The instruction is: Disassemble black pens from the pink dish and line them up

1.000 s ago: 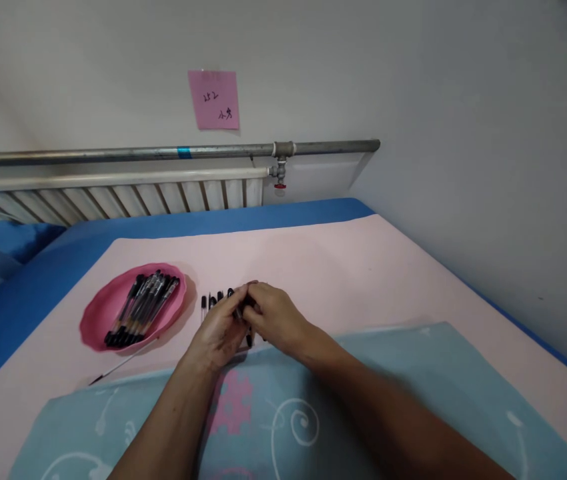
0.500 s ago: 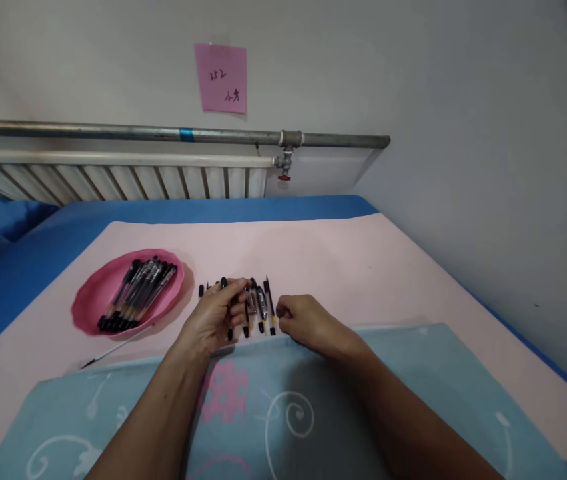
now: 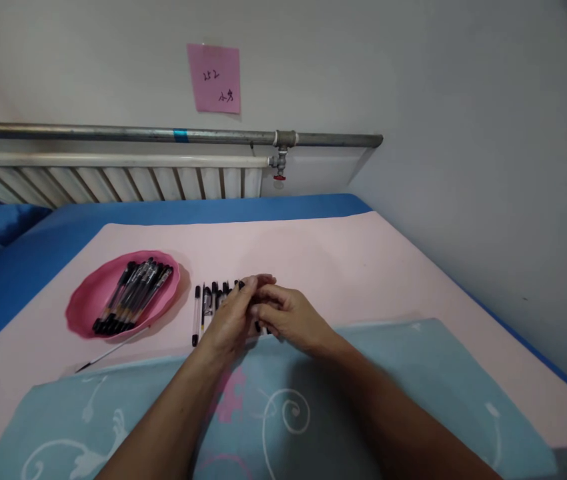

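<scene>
My left hand [image 3: 233, 313] is closed over the row of pens, with the black end of a pen [image 3: 241, 285] showing at its thumb. My right hand [image 3: 286, 312] has come up against it, its fingers curled at the left fingertips; what they hold, if anything, is hidden. Left of the hands, several clear-barrelled pens with black ends [image 3: 196, 315] lie side by side on the pink cover. Part of the row is hidden behind the hands, and a few pen ends [image 3: 258, 327] show just below them.
On the left a pink scalloped bowl [image 3: 79, 320] holds a bundle of similar pens [image 3: 133, 297]. A thin white stick with a dark tip [image 3: 111, 351] lies beside it. The near edge is covered by a blue patterned cloth [image 3: 163, 400]. A radiator [image 3: 173, 181] and pipe run along the wall.
My left hand has moved right along the row, uncovering pens on its left side. My right hand has moved left from beside the pens and now meets the left hand.
</scene>
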Action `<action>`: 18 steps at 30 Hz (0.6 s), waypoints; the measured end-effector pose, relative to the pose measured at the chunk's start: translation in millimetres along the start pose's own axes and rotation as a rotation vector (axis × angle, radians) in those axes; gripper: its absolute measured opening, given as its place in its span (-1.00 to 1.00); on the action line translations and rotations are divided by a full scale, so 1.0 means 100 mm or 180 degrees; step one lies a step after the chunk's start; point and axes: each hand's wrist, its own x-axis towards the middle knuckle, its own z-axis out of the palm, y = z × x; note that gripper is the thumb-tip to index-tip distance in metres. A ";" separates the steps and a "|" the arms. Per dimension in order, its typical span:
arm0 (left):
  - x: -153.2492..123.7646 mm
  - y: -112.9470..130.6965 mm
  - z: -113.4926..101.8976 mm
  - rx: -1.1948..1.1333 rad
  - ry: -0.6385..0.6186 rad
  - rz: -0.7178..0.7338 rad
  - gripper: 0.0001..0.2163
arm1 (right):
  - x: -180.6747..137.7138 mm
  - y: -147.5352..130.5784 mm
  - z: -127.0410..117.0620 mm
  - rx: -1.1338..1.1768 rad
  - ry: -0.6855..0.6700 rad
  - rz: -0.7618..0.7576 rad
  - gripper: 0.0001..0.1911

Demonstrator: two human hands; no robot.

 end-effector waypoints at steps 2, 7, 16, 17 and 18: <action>0.00 -0.02 0.02 0.0072 -0.0027 -0.0030 -0.69 | 0.02 0.03 0.00 0.0061 0.0031 0.0009 -0.85; 0.04 0.13 -0.15 0.0561 0.0544 0.0538 -0.64 | 0.13 0.22 -0.24 -0.0649 0.0897 0.0359 -0.81; 0.11 0.50 -0.54 0.0630 0.1313 0.1129 -0.65 | 0.19 0.37 -0.33 -0.2590 0.0933 0.0293 -0.92; 0.10 0.54 -0.57 0.0610 0.1361 0.1146 -0.66 | 0.18 0.37 -0.32 -0.2632 0.0890 0.0282 -0.92; 0.10 0.58 -0.59 0.0584 0.1422 0.1173 -0.68 | 0.18 0.38 -0.32 -0.2666 0.0852 0.0263 -0.90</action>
